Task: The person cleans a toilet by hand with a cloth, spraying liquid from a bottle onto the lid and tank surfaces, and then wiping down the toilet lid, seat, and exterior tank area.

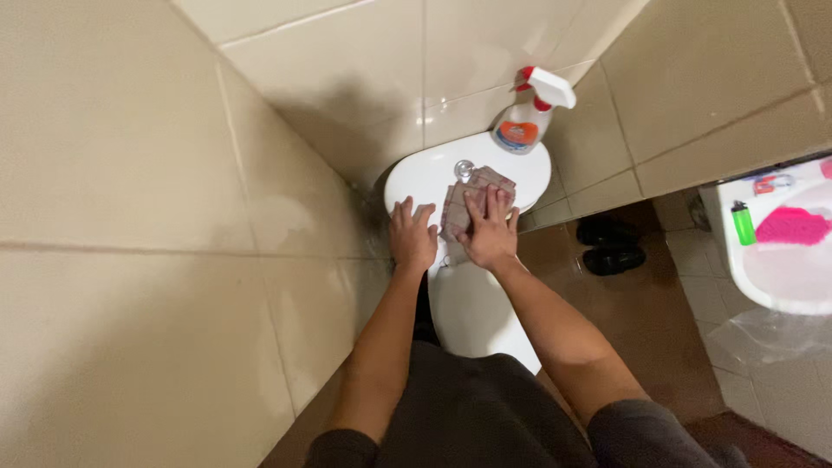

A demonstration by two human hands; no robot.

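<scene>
**Both hands on the toilet tank lid**

Your right hand [490, 232] presses flat, fingers spread, on a checked cloth [472, 201] lying on the white toilet tank lid [425, 173], just below the flush button [464, 167]. Your left hand [412, 236] rests open on the lid's front edge, holding nothing. A spray bottle [529, 117] stands at the lid's back right. Black shoes [611, 245] sit on the floor; a sink [780, 277] is at right.

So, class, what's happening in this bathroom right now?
A person leans over a white toilet. Their right hand presses a checked cloth flat on the tank lid, just below the silver flush button. The left hand rests bare on the lid's front edge. A spray bottle stands upright at the back of the lid. A sink is off to the right.
</scene>
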